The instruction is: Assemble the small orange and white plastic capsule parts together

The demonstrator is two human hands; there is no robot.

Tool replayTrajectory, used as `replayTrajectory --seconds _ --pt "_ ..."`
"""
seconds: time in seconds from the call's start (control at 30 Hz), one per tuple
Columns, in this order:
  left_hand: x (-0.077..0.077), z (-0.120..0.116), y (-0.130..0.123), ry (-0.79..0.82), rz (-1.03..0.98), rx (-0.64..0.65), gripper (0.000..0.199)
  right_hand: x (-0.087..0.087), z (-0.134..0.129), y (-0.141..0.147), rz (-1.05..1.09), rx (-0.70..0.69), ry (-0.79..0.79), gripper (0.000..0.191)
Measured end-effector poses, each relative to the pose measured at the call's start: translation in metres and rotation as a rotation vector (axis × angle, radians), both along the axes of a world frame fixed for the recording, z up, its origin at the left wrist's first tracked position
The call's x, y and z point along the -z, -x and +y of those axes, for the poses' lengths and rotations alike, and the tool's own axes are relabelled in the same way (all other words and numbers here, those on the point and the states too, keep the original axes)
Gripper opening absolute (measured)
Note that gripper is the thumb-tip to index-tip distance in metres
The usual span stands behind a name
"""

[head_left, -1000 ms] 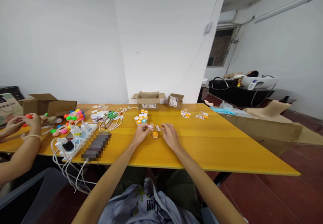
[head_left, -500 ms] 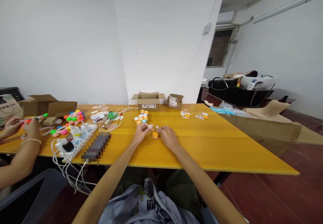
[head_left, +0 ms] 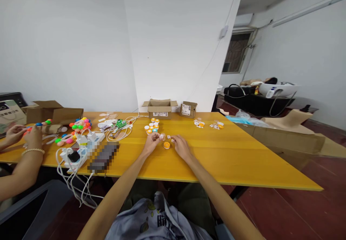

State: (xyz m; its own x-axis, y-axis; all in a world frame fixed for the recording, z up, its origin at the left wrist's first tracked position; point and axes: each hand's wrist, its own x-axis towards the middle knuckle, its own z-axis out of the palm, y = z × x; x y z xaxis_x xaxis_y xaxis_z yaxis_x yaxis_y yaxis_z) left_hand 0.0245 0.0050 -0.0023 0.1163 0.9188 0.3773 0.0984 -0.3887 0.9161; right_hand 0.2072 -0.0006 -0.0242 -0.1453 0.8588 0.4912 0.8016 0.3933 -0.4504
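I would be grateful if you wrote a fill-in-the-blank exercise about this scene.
Between the left hand and the right hand, the round case has a mostly ____ top.
The larger cardboard box stands to the ____ of the smaller cardboard box.
The circuit board on the table is ____.
In the background, the basin is ____.
Missing words: orange; left; green; white.
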Motion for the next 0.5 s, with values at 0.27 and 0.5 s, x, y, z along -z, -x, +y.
replayTrajectory --seconds 0.27,0.5 --pt "-0.002 -0.002 -0.002 -0.006 -0.034 0.012 0.028 0.001 0.012 -0.002 0.566 -0.187 0.042 0.012" --pt "0.000 -0.001 -0.001 0.002 -0.023 -0.005 0.028 -0.005 0.015 -0.003 0.885 -0.378 0.143 0.030"
